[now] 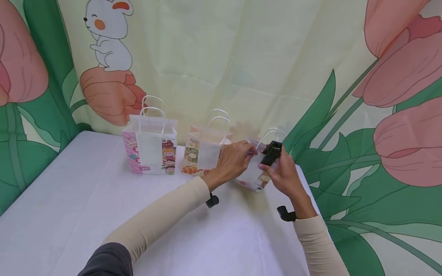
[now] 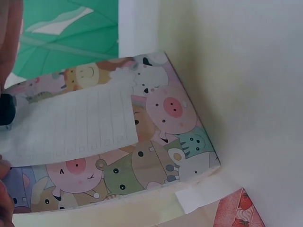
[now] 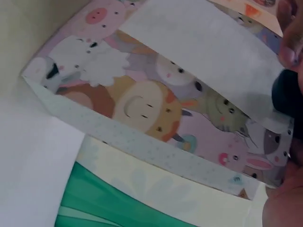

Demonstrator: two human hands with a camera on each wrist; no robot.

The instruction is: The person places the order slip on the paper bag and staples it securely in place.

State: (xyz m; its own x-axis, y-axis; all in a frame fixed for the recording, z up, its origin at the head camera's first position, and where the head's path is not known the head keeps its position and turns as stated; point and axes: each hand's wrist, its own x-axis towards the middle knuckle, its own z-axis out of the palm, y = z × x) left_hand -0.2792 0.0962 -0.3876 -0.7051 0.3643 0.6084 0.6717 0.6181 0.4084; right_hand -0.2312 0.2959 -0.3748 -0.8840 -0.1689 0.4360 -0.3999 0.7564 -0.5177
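At the right end of the table, a small paper bag (image 1: 249, 173) printed with cartoon animals stands tilted, its white twisted handles up. My right hand (image 1: 286, 174) grips a black stapler (image 1: 272, 153) over the bag's top edge. Beside it, my left hand (image 1: 236, 156) pinches the same top edge with bent fingers; its fingertips are partly hidden. A white lined paper slip (image 2: 80, 125) lies flat against the bag's front in the left wrist view. The stapler's dark rounded end (image 3: 285, 97) overlaps the slip's upper end in the right wrist view.
A pink paper bag (image 1: 150, 147) with a white front panel stands at the left. Between it and my left hand is a food-print bag (image 1: 203, 151), partly covered by that hand. A tulip-patterned curtain (image 1: 221, 57) hangs behind the white table (image 1: 193, 237).
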